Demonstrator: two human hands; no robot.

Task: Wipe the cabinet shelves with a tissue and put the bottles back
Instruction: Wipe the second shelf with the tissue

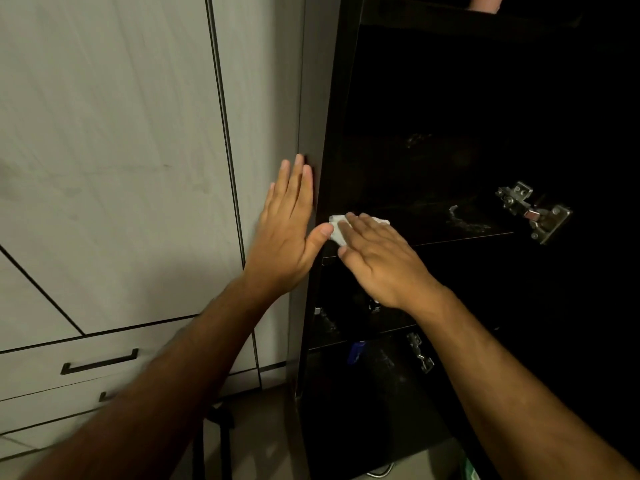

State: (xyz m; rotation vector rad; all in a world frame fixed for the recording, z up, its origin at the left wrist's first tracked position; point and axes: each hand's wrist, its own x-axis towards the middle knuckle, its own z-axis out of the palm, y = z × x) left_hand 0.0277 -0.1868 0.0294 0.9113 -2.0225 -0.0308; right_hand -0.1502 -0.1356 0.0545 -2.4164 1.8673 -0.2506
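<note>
A dark open cabinet (pixel 332 98) fills the right half of the head view, with several shelves inside. My right hand (pixel 377 261) lies flat, palm down, on a white tissue (pixel 337 233) at the front left corner of the middle shelf (pixel 460 233). The tissue shows only at my fingertips. My left hand (pixel 287 233) is open and flat against the cabinet's outer left side panel, fingers pointing up, thumb near the tissue. I see no bottles clearly; the interior is very dark.
Light wood-grain wardrobe doors (pixel 121 133) and drawers with black handles (pixel 98 363) stand on the left. Metal hinges (pixel 535 211) sit on the cabinet's right inner side, a lower one (pixel 420 353) below. A small blue object (pixel 356 351) lies on a lower shelf. Tiled floor shows below.
</note>
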